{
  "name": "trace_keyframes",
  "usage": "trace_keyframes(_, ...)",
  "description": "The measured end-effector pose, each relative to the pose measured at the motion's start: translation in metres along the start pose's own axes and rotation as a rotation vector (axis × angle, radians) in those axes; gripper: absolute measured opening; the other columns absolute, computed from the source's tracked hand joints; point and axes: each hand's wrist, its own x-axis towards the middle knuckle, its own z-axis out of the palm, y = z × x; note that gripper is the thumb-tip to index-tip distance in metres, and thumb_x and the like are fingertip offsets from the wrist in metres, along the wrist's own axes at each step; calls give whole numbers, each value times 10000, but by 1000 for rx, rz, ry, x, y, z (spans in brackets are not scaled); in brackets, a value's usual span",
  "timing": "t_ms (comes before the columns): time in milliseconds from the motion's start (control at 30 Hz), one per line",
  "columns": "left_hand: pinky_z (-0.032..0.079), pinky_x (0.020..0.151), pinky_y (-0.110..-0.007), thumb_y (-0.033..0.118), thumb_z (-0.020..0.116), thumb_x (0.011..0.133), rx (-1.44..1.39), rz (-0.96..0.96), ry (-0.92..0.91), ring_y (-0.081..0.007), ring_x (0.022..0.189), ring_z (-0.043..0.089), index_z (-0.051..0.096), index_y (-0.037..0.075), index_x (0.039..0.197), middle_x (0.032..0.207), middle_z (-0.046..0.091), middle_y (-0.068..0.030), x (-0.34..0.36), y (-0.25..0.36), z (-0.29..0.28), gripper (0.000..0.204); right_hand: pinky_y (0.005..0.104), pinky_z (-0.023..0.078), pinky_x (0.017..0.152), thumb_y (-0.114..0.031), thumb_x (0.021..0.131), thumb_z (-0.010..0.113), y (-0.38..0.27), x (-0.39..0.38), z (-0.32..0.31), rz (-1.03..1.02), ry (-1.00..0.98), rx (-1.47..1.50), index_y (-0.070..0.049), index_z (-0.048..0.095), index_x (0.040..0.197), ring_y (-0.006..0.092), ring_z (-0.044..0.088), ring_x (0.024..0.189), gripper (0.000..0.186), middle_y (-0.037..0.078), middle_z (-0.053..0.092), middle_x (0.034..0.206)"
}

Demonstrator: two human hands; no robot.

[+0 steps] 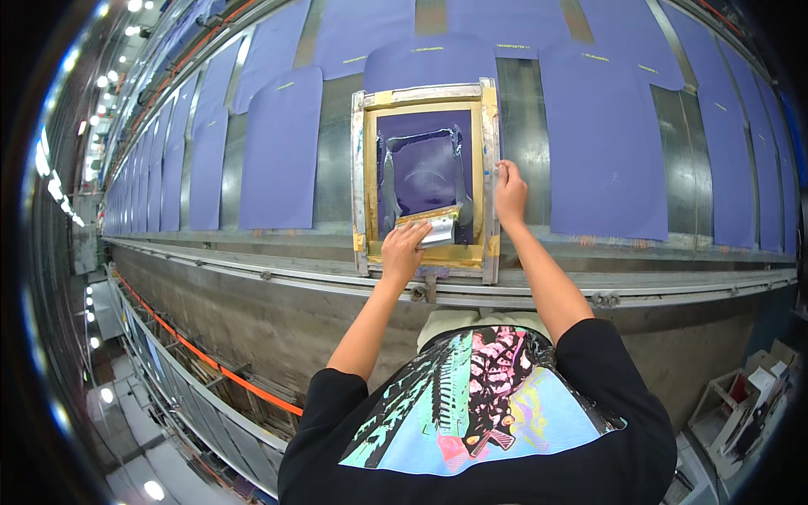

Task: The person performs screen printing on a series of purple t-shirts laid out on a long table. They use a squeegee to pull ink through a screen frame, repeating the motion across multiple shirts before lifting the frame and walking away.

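Observation:
A metal-framed printing screen (362, 168) with yellow tape inside lies over a purple fabric piece on the long table. Dark purple ink covers its mesh (425, 168). My left hand (404, 250) grips a metal squeegee (439, 225) at the near end of the mesh. My right hand (509, 189) holds the right side of the frame.
Purple shirt-shaped fabric pieces (602, 143) lie in a long row along the metal table (332, 168). A metal rail (252, 269) runs along the near edge of the table. Shelves with boxes (749, 396) stand at the lower right. An orange strip (252, 387) runs below the table.

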Motion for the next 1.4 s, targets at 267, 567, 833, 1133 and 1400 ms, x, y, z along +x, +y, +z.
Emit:
trace_keyframes(267,501,1044,-494,-19,708,774,105,145,35,-279,1208,679,739,243,1270,1229,751,-22,-5,-4,-16,562,505,516,765,-193,1071,525,-13,8,-12,83,-22,-7,-60,687,1108,448,689,866,212,224,720,900)
trace_keyframes(567,589,779,-447,82,688,787,17,-102,-106,-342,868,738,810,261,1133,945,771,-125,213,-25,-63,409,449,492,682,-222,1072,545,-20,1,-26,54,5,-34,-61,700,1101,339,633,694,225,182,658,769)
trace_keyframes(833,519,947,-402,-32,698,767,66,103,98,-199,1138,702,801,217,1059,1184,774,26,83,-3,-12,396,493,525,763,-211,1074,528,-19,6,-29,24,23,-5,-56,695,1085,436,697,854,228,221,728,918)
trace_keyframes(1133,590,839,-446,64,734,751,75,-120,4,-309,937,741,810,277,1134,1028,783,-92,192,-40,-39,444,425,495,687,-223,1068,549,-3,-1,-5,30,-30,-43,-60,708,1100,320,652,695,230,181,688,802)
trace_keyframes(1400,586,796,-430,70,725,785,118,-19,94,-305,884,745,821,254,1056,975,784,-71,151,-35,-37,342,475,531,790,-225,1058,560,-21,27,9,-42,-41,49,-55,715,1089,423,705,879,232,224,733,938)
